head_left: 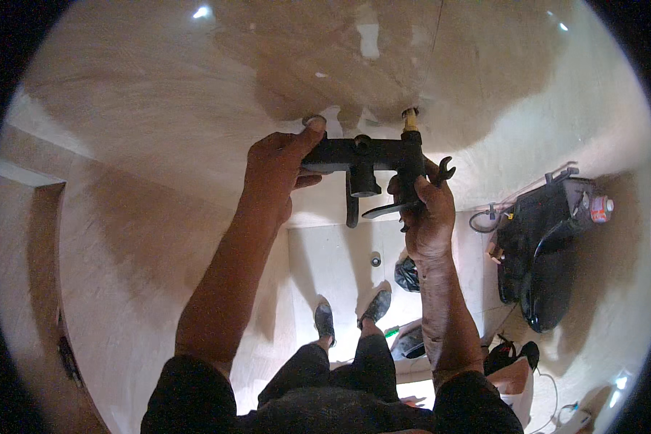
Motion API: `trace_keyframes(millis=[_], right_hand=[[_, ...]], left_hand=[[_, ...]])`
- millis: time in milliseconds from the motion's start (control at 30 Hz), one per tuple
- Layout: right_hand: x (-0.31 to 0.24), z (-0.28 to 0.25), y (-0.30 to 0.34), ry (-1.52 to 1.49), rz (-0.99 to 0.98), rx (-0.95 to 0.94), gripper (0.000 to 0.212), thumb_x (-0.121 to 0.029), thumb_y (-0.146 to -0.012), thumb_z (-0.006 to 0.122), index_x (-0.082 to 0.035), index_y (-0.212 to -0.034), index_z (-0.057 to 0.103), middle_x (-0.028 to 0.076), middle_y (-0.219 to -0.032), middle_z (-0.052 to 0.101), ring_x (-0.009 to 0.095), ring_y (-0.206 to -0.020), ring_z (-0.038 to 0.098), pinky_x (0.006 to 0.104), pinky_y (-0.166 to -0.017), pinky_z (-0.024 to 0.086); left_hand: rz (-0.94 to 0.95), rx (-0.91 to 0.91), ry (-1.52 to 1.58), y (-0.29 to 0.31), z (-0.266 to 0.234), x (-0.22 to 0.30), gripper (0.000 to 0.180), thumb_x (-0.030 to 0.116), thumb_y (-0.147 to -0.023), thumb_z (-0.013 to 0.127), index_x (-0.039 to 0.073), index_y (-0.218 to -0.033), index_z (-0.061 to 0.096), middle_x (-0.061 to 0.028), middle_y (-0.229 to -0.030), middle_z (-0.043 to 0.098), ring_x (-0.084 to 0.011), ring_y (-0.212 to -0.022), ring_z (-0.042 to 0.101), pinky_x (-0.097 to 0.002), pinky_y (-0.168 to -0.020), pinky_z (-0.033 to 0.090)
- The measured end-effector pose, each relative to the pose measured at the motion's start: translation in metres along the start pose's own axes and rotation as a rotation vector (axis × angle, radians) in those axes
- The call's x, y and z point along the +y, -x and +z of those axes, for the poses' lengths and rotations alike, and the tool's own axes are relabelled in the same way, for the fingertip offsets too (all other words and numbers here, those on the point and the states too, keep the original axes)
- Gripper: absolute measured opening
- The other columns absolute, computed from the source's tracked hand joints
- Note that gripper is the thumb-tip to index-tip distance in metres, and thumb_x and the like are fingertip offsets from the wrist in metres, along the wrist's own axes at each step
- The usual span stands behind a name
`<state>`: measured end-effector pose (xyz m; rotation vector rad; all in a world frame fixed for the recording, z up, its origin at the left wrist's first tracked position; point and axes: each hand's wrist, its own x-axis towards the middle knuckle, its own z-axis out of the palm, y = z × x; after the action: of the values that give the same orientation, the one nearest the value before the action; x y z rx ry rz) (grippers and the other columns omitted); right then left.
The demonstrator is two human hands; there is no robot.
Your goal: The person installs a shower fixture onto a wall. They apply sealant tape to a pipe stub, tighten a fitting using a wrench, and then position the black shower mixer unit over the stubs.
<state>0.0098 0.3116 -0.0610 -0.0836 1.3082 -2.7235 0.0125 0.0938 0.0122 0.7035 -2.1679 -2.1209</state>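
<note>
A matte black wall-mount mixer tap (362, 153) is held up against the tiled wall. At its right end it meets a brass fitting (411, 120) that comes out of a hole in the wall. My left hand (276, 168) grips the tap's left end, with the thumb up by a round piece there. My right hand (432, 206) is closed around the tap's right side. The open jaw of a wrench (446, 171) sticks out beside its fingers. Below the tap's body, a dark flat lever points left; I cannot tell what it belongs to.
To the right stands a black tool bag (513, 249), near a bottle with a red-and-white label (600, 209). A small round part (375, 259) lies on the floor ahead of my feet. A dark plastic bag (408, 275) sits by my right forearm. A wall ledge (47, 189) is at left.
</note>
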Motion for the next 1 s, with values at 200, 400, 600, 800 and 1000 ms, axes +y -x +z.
trace_keyframes(millis=[200, 400, 600, 800, 1000], right_hand=[[-0.001, 0.005, 0.000, 0.042, 0.096, 0.056, 0.051, -0.021, -0.090, 0.064, -0.002, -0.135, 0.049, 0.006, -0.087, 0.069, 0.004, -0.062, 0.053, 0.0176, -0.051, 0.037], [-0.011, 0.010, -0.005, 0.076, 0.191, 0.053, 0.048, -0.019, -0.090, 0.061, -0.002, -0.133, 0.050, 0.009, -0.087, 0.069, 0.007, -0.063, 0.056, 0.0189, -0.050, 0.038], [-0.009, 0.008, -0.005, 0.052, 0.163, 0.042, 0.047, -0.016, -0.089, 0.058, -0.001, -0.133, 0.049, 0.009, -0.088, 0.069, 0.009, -0.068, 0.058, 0.0201, -0.054, 0.041], [-0.014, 0.003, -0.005, 0.068, 0.167, 0.052, 0.049, -0.016, -0.088, 0.057, 0.000, -0.133, 0.048, 0.010, -0.089, 0.067, 0.011, -0.067, 0.058, 0.0209, -0.054, 0.043], [-0.008, -0.002, -0.005, 0.091, 0.184, 0.066, 0.051, -0.020, -0.086, 0.056, -0.001, -0.132, 0.047, 0.011, -0.092, 0.066, 0.012, -0.071, 0.058, 0.0213, -0.053, 0.043]], left_hand=[[-0.162, 0.010, -0.033, -0.009, 0.001, 0.013, 0.048, 0.039, -0.086, 0.074, -0.004, -0.105, 0.063, -0.0156, -0.095, 0.068, -0.0270, -0.086, 0.070, -0.0397, -0.074, 0.060], [-0.270, -0.125, 0.357, -0.002, -0.013, 0.010, 0.040, 0.033, -0.094, 0.065, 0.004, -0.121, 0.061, -0.0108, -0.106, 0.068, -0.0260, -0.098, 0.069, -0.0485, -0.082, 0.060], [-0.145, -0.068, 0.165, -0.004, -0.003, -0.003, 0.045, 0.037, -0.096, 0.059, -0.002, -0.119, 0.056, -0.0160, -0.102, 0.067, -0.0289, -0.097, 0.067, -0.0502, -0.086, 0.054], [-0.302, -0.187, 0.422, -0.005, -0.006, 0.009, 0.040, 0.037, -0.097, 0.059, 0.004, -0.120, 0.057, -0.0135, -0.107, 0.066, -0.0290, -0.105, 0.067, -0.0558, -0.086, 0.057], [-0.326, -0.172, 0.280, -0.015, -0.002, 0.009, 0.042, 0.035, -0.097, 0.056, 0.002, -0.122, 0.054, -0.0133, -0.107, 0.063, -0.0275, -0.096, 0.065, -0.0560, -0.087, 0.053]])
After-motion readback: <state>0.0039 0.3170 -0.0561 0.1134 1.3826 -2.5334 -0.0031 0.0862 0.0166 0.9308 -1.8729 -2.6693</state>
